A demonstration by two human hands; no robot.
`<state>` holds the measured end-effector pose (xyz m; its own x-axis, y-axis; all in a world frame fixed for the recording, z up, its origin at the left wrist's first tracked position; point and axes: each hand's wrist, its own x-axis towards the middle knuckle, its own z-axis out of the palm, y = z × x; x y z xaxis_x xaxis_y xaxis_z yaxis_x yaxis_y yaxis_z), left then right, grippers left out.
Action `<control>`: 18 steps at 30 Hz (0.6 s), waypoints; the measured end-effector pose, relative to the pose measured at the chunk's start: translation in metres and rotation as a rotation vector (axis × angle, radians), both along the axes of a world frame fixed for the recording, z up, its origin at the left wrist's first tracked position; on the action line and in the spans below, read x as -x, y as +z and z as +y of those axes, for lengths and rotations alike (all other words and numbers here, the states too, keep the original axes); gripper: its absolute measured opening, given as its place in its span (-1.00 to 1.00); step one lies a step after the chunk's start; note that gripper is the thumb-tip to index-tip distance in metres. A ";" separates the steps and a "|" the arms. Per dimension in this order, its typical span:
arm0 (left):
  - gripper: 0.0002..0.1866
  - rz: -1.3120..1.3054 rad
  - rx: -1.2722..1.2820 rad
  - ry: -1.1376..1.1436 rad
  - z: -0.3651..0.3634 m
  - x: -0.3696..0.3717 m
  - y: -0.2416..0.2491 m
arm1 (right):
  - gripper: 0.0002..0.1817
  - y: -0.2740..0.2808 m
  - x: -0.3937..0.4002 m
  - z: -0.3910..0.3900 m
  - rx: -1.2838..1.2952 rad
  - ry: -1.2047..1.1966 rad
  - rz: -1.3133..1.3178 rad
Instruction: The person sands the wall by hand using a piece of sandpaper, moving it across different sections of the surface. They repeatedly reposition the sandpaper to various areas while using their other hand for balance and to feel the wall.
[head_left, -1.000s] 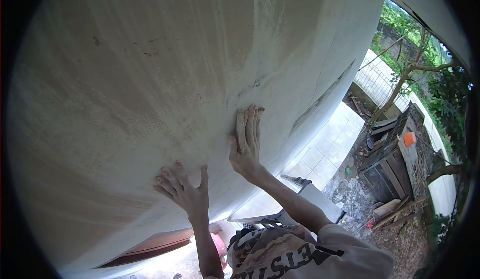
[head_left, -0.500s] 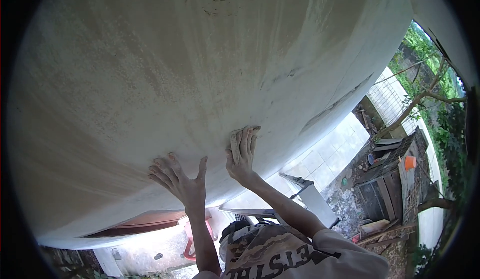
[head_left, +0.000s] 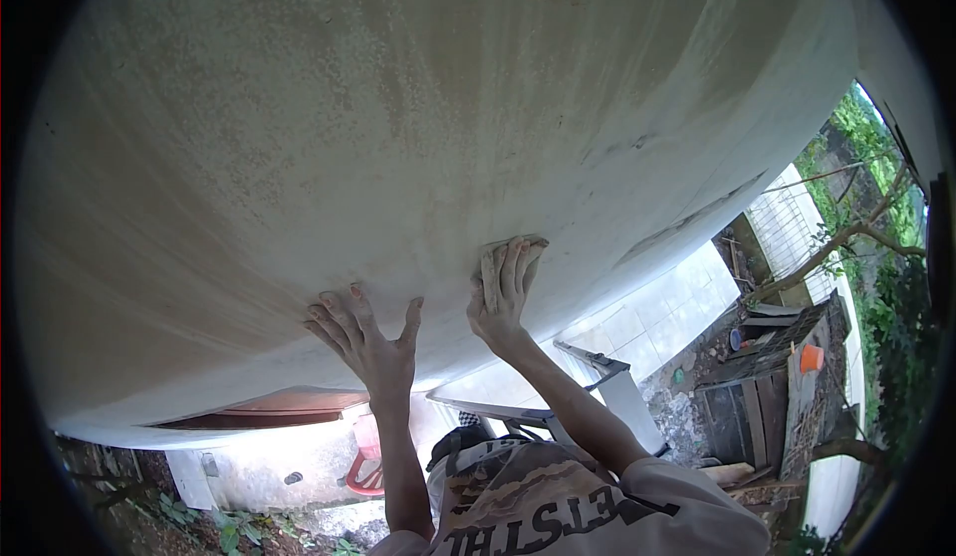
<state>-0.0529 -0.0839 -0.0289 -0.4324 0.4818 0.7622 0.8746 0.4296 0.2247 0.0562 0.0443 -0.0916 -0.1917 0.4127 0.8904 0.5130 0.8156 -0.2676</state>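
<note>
The left hand presses on the pale wall at eight o'clock from the view's centre, fingers spread wide, holding nothing. A red-pink chair is at seven o'clock. Near the centre, the right hand, fingers close together, holds a pale, flat pad against the wall. An orange container sits toward four o'clock.

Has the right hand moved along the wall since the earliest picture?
Yes. The right hand has moved down and to the left in the view, away from the small dark mark on the wall.
</note>
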 end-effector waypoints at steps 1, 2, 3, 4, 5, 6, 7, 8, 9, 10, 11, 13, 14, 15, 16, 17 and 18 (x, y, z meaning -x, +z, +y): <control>-0.08 0.012 -0.002 -0.010 0.000 0.001 -0.001 | -0.44 -0.023 0.001 -0.003 -0.025 0.014 -0.045; -0.08 0.027 -0.009 -0.019 0.000 0.003 -0.002 | -0.45 -0.019 0.000 -0.002 -0.042 0.015 -0.076; -0.08 0.031 -0.007 -0.016 0.000 0.004 -0.001 | -0.46 -0.008 -0.004 0.002 -0.062 0.017 -0.104; -0.08 0.037 0.002 -0.017 -0.002 0.004 -0.001 | -0.47 0.004 -0.009 0.004 -0.075 0.014 -0.132; -0.07 0.040 0.009 -0.019 -0.002 0.004 -0.001 | -0.46 0.029 -0.012 0.010 -0.071 -0.008 -0.111; -0.07 0.036 0.002 -0.014 -0.001 0.005 0.000 | -0.44 0.063 -0.015 0.016 -0.066 -0.030 -0.094; -0.07 0.029 0.002 -0.013 -0.001 0.004 0.000 | -0.43 0.100 -0.016 0.020 -0.053 -0.031 -0.050; -0.07 0.023 0.002 -0.014 -0.001 0.003 0.000 | -0.43 0.127 -0.018 0.020 -0.038 -0.034 -0.005; -0.07 0.019 0.006 -0.012 -0.002 0.001 -0.001 | -0.42 0.134 -0.020 0.017 -0.018 -0.025 0.011; -0.07 0.015 0.009 -0.009 -0.002 0.001 0.000 | -0.41 0.139 -0.019 0.015 0.000 -0.016 0.027; -0.07 0.011 0.008 -0.006 -0.002 0.001 0.000 | -0.40 0.140 -0.017 0.014 0.016 -0.006 0.045; -0.08 0.006 0.004 -0.010 -0.002 0.001 -0.002 | -0.40 0.098 -0.009 0.004 0.050 -0.005 0.001; -0.08 0.005 0.000 -0.011 -0.002 0.001 -0.003 | -0.41 0.065 -0.006 -0.003 0.065 -0.003 -0.020; -0.08 0.002 0.000 -0.016 -0.001 0.001 -0.003 | -0.43 0.024 -0.004 -0.012 0.058 0.011 -0.101; -0.08 -0.001 0.002 -0.020 -0.002 0.001 -0.002 | -0.45 -0.008 -0.003 -0.017 0.052 0.025 -0.183; -0.09 -0.005 0.003 -0.024 -0.003 0.001 -0.002 | -0.45 -0.018 -0.004 -0.014 0.006 0.023 -0.206; -0.09 -0.002 0.009 -0.025 -0.004 0.000 -0.002 | -0.46 -0.021 -0.005 -0.013 -0.040 0.021 -0.229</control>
